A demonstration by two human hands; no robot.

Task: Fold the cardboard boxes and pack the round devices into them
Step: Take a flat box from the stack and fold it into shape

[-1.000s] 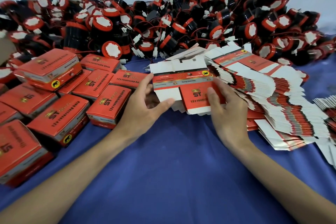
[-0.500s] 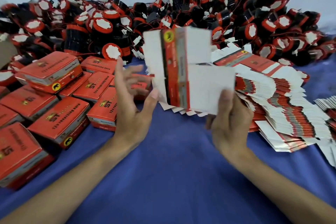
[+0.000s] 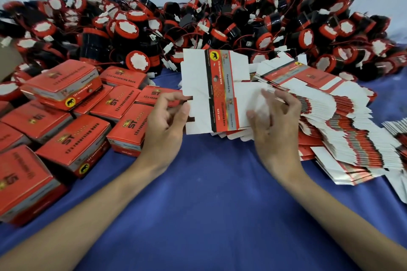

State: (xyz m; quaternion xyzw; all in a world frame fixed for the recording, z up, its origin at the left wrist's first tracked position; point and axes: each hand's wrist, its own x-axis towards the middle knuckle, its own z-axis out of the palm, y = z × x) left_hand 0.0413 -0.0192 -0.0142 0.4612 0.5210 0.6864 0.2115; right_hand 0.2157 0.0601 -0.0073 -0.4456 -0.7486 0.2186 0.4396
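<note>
Two hands on one unfolded carton blank (image 3: 211, 94), centre of view, over blue cloth (image 3: 209, 204); left hand (image 3: 165, 121) pinches its 9 o'clock edge; right hand (image 3: 273, 125), blurred, grips its 3 o'clock flap; stack of flat blanks (image 3: 352, 121) at 3 o'clock; folded red boxes (image 3: 72, 138) at 9 o'clock; round devices (image 3: 220, 17) heaped at 12 o'clock.

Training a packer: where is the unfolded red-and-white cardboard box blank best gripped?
On the cardboard box blank, pinch the white side flaps, left hand from its left, right hand from its right: held flat, flaps jut either side of the red strip.
</note>
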